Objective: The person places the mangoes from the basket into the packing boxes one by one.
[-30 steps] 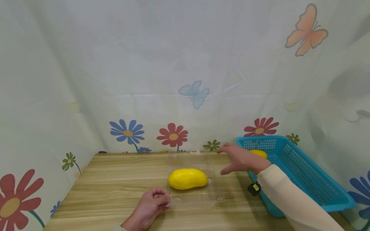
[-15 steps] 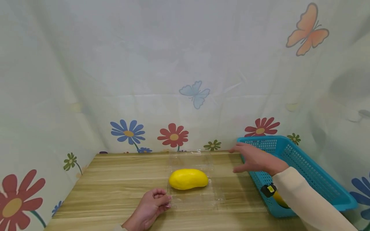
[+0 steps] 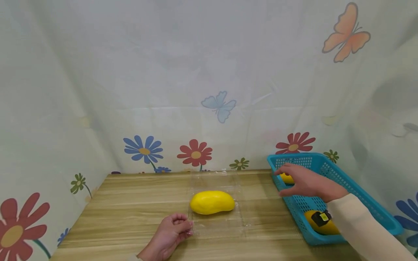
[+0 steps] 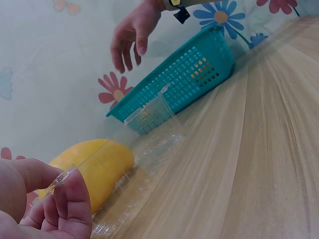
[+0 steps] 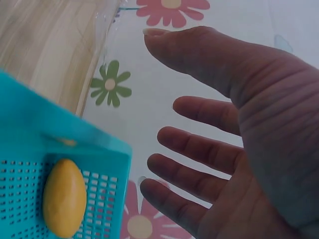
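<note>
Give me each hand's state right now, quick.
Left hand: closed, pinching the edge of the clear plastic container.
Right hand: open, holding nothing, near the blue basket.

A yellow mango (image 3: pixel 212 202) lies in a clear plastic container (image 3: pixel 218 227).

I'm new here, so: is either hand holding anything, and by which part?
The left hand pinches the clear plastic container by its edge; the right hand holds nothing.

Head view downward; close wrist views share basket (image 4: pixel 174 77)
</note>
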`<state>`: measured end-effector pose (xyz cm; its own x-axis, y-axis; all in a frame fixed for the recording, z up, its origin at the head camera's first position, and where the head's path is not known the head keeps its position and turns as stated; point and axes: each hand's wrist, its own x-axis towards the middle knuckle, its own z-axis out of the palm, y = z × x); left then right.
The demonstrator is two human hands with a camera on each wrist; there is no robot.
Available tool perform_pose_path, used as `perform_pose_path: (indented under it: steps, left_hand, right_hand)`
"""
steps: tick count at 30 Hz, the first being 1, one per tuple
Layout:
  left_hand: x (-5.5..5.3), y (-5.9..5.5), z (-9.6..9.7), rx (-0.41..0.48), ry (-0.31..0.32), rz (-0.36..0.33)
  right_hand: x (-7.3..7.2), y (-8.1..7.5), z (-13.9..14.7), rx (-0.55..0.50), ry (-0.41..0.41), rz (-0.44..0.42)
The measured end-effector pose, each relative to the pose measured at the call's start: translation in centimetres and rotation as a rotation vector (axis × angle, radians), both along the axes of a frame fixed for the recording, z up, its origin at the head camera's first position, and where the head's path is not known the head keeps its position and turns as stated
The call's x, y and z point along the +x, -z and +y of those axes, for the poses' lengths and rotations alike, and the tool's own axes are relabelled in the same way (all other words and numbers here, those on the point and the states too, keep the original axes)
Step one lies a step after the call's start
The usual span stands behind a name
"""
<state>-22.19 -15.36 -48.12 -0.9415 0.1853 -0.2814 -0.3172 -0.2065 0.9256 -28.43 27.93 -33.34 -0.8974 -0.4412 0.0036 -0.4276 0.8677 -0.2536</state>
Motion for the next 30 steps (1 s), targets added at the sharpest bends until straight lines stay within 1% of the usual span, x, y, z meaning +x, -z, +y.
perform_pose_path:
  steps: [4, 8, 11, 15, 19, 22, 30]
  left_hand:
    - [0.0, 0.0, 0.0, 0.006, 0.003, -0.002]
    - [0.0, 0.0, 0.0, 0.009, 0.002, -0.005]
    - [0.0, 0.1, 0.0, 0.005, -0.002, -0.006]
    - [0.0, 0.2, 0.0, 0.001, -0.005, -0.003]
    - [-0.1, 0.3, 0.0, 0.001, -0.008, -0.003]
    - [-0.1, 0.3, 0.0, 0.0, -0.011, -0.003]
    - [-0.2, 0.3, 0.1, -0.006, -0.01, -0.007]
  right_hand:
    - [0.2, 0.1, 1.0, -0.01, 0.007, -0.019]
    - [0.2, 0.4, 2.0, -0.025, 0.017, -0.065]
    - [0.2, 0.5, 2.7, -0.029, 0.043, -0.101]
    - [0.2, 0.6, 3.6, -0.03, 0.054, -0.131]
    - [0.1, 0.8, 4.6, -0.03, 0.051, -0.13]
    - [0.0, 1.1, 5.2, -0.009, 0.041, -0.124]
    - [-0.2, 1.9, 6.8, 0.03, 0.016, -0.165]
